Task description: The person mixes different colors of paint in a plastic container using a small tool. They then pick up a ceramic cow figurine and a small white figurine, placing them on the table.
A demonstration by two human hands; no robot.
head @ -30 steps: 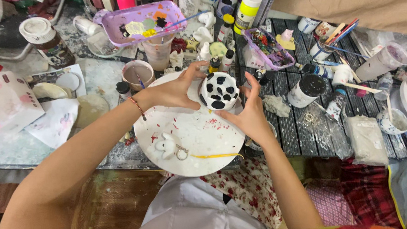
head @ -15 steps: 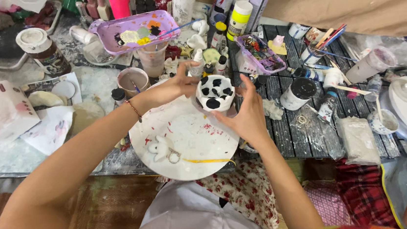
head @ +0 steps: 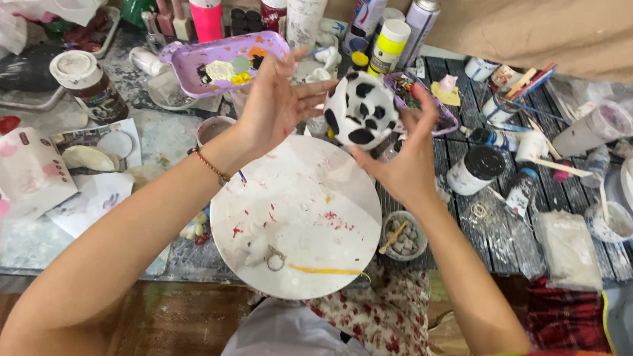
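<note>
Cluttered with paint pots, spray cans and jars, a paint-smeared worktable [head: 139,151] fills the frame, with brown paper behind it along the upper right. Just above the middle of the frame sits the white cup with black spots [head: 361,110], a small rounded vessel painted in irregular black blotches like a cow's hide, held up in the air above the round white palette board [head: 297,218]. That board, flecked with red and streaked with yellow, lies at the centre of the frame near the table's front edge.

From the lower right the right hand [head: 405,159] reaches up, palm turned toward the cup, its fingers curled round the cup's lower right side and gripping it. Coming from the lower left, the left hand [head: 272,105] is raised with the palm open, its fingers spread wide and the fingertips just beside the cup's left side; whether they touch it cannot be told. A thin bracelet [head: 211,166] circles the left wrist. A purple tray [head: 192,67] with dabs of paint lies behind the left hand.
</note>
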